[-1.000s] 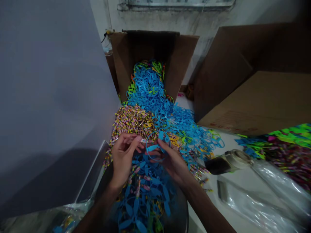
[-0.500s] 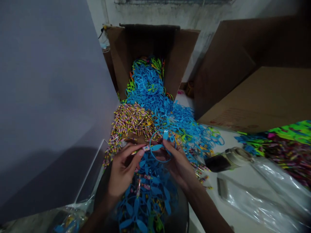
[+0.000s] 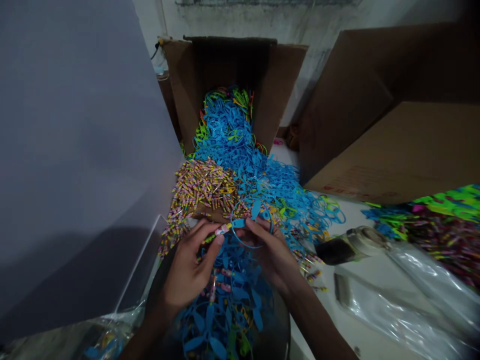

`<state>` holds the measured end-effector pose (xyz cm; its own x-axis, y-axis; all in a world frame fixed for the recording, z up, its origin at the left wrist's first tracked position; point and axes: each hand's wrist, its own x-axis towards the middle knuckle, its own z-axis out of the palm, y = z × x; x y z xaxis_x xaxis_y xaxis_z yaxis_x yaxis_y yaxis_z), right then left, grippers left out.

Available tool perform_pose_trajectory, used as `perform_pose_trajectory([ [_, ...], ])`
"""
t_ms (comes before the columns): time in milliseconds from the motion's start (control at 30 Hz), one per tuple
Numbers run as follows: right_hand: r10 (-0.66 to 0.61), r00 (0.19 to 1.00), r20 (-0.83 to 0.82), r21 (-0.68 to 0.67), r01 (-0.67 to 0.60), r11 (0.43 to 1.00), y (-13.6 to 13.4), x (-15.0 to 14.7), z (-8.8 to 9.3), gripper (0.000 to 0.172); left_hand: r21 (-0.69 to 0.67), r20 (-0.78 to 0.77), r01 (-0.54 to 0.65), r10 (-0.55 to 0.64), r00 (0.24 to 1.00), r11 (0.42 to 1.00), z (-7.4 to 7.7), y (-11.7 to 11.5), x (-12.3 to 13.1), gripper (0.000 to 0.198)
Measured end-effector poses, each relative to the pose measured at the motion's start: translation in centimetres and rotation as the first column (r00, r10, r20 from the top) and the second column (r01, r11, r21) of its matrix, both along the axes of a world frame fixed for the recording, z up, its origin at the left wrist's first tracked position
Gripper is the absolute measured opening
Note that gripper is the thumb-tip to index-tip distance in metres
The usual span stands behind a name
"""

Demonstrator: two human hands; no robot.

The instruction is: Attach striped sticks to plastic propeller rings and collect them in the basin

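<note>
My left hand [image 3: 189, 262] pinches a small wrapped stick [image 3: 219, 231] at its end, fingers closed around it. My right hand [image 3: 270, 252] holds a blue ring-shaped propeller toy [image 3: 250, 222] by its rim, and the stick's tip meets the propeller's hub. Both hands hover over a dark round bowl [image 3: 279, 320] heaped with assembled blue propellers. Just beyond the hands lies a pile of colourful wrapped sticks [image 3: 198, 187] and a spill of loose blue propellers [image 3: 262, 182].
An open cardboard box [image 3: 232, 80] at the back spills propellers onto the table. More cardboard boxes [image 3: 393, 145] stand at right. A tape dispenser [image 3: 348, 247] and clear plastic bags [image 3: 420, 295] lie to the right; a grey panel [image 3: 75, 150] walls off the left.
The left hand brought the stick rightward to the propeller's hub, and the two hands closed together. The view shifted slightly downward.
</note>
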<state>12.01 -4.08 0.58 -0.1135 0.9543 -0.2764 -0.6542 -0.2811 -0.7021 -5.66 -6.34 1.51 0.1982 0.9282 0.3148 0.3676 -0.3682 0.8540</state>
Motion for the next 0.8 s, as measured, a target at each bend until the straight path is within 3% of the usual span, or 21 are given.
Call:
perform_pose_trajectory([
  [133,0.028,0.999,0.042,0.018,-0.029,0.999,-0.2,0.3,0.2,0.016,-0.008,-0.089,0.051,-0.051,0.995,0.999,0.6,0.1,-0.3,0.021],
  [333,0.033,0.997,0.071,0.022,-0.035,0.999,-0.2,0.3,0.5,0.018,-0.141,0.071,0.018,-0.008,0.997,0.99,1.0,0.1,-0.5,0.02],
  [533,0.036,0.992,0.124,0.009,-0.037,0.999,-0.4,0.3,0.7,0.021,-0.277,0.157,0.126,-0.084,0.984,0.952,1.5,0.1,-0.4,0.029],
  [800,0.093,0.983,0.156,0.063,-0.104,0.993,-0.8,0.3,0.6,0.02,-0.391,0.152,0.16,-0.108,0.983,0.907,1.4,0.4,-0.8,0.035],
])
